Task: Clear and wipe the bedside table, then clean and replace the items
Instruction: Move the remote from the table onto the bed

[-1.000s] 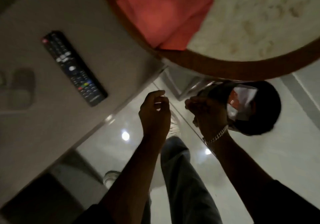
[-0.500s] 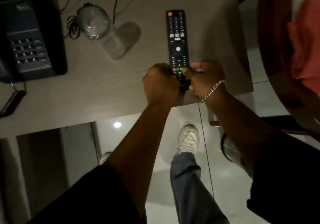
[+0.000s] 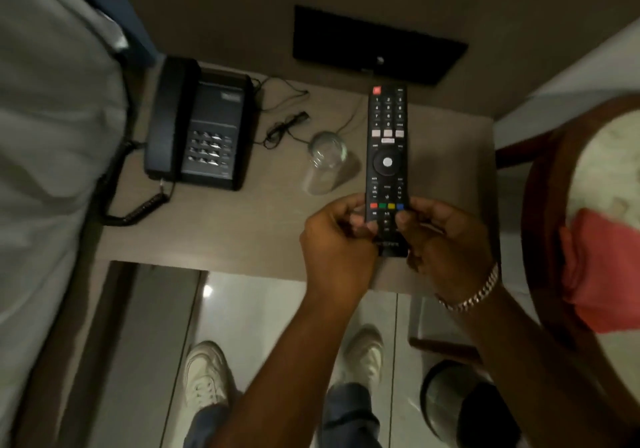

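A long black TV remote (image 3: 387,156) points away from me above the beige bedside table (image 3: 221,229). Its near end is pinched from both sides: my left hand (image 3: 337,243) grips the left edge and my right hand (image 3: 446,239), with a metal bracelet on the wrist, grips the right edge. A black desk phone (image 3: 204,125) with a coiled cord stands at the table's left. Between phone and remote stands a clear drinking glass (image 3: 327,162), upside down. A red cloth (image 3: 599,271) lies on the round seat at the right.
The bed with white sheets (image 3: 52,142) borders the table on the left. A black panel (image 3: 377,45) hangs on the wall behind. A round wooden-rimmed chair (image 3: 554,239) crowds the right side, and a dark waste bin (image 3: 450,399) stands on the tiled floor by my feet.
My hands came up from the bin to the remote on the table and took hold of its near end. The remote now looks raised off the tabletop. The view swung left.
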Tool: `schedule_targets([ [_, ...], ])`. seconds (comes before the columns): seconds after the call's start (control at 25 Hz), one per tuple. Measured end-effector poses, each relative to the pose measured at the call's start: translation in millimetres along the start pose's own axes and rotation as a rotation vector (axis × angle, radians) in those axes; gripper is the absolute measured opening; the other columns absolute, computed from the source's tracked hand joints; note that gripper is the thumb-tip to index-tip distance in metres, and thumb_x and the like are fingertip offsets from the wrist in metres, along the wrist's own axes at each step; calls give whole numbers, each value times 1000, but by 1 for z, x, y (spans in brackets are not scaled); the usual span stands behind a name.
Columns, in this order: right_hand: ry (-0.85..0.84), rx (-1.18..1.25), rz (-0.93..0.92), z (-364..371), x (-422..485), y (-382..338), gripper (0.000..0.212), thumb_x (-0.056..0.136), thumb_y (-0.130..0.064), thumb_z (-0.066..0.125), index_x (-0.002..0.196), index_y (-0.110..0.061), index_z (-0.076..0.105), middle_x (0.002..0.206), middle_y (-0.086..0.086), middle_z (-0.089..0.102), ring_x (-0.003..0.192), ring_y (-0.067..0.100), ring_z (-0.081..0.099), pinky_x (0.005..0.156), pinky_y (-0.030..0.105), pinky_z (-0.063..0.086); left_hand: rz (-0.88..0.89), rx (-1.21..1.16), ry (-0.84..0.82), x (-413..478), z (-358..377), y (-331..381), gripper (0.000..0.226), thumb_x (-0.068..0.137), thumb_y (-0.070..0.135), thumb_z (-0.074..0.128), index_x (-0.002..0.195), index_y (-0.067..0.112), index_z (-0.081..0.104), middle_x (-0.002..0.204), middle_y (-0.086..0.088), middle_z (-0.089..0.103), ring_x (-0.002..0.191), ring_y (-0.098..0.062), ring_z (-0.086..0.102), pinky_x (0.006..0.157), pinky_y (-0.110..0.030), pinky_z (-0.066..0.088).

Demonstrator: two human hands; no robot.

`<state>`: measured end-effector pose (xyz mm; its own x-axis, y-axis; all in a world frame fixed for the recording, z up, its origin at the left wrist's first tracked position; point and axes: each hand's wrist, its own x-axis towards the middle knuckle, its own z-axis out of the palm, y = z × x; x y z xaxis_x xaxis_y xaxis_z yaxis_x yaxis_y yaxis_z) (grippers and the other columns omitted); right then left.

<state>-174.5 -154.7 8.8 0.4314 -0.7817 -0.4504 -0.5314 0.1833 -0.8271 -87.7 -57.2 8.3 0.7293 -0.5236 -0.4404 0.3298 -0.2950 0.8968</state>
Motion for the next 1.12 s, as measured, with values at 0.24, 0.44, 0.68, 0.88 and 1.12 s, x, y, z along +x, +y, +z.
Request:
schedule_targets([
  [0.24,-301,9,-218,135,-47,-118,22,86,3,61,106,-7,66,62,-6,67,38,-5,56,35,8,40,113,-153,269,-13,-159,58,35,84,-3,65,106,25,69,87,-12,73,82,-24,71,76,-35,61],
  [0.44,-679,-80,-357,309,-113,-169,23,85,10,59,108,8,61,71,5,64,45,-6,61,44,5,45,165,-170,651,-48,-334,54,42,80,-5,69,96,34,72,69,4,72,64,-10,66,68,-38,59],
  [0.68,-958,-381,-500,479,-206,-170,15,81,-15,71,96,-16,72,82,9,75,77,22,72,75,37,60,46,-126,1059,-111,-488,4,35,72,20,70,93,48,71,73,6,71,69,-18,71,76,-45,60],
  [0.88,-946,-567,-461,537,-231,-150,16,79,-19,72,94,-14,74,73,4,74,60,11,63,66,30,58,-50,5,1115,-117,-534,-23,39,77,4,71,99,35,73,67,16,66,64,7,63,68,-6,49],
  [1.12,-823,-359,-426,497,-212,-148,16,77,-16,75,93,-14,72,65,4,68,52,13,62,50,21,50,80,227,1277,-107,-507,-14,35,79,6,67,111,19,67,95,2,61,75,-7,60,69,-4,42],
])
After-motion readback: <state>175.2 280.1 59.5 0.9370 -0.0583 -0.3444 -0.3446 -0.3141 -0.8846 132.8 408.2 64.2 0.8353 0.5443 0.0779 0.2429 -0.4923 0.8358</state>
